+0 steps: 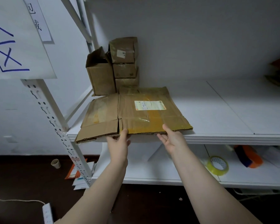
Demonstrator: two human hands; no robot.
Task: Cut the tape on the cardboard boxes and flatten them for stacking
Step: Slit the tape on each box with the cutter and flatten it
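Shelving in white metal fills the head view, and on its upper shelf [217, 110] lies the flattened box [136, 113], brown with yellowish tape and a pale label [149, 105] on top. The box's near left corner juts out past the shelf's front edge. The left hand [119, 143] pinches the near edge of the flattened box, thumb on top and fingers underneath. The right hand [171, 139] pinches the same edge further right, its thumb laid on the yellow tape and its fingers below the cardboard. At the far left of the shelf stands an open box [100, 75], touching a stack of small boxes [124, 62] against the wall. On the lower shelf [152, 172] a roll of yellow tape [218, 165] lies to the right, near an orange and blue thing [249, 156] I cannot identify. A paper cup [56, 163] and a power strip [47, 212] lie on the dark floor at the left.
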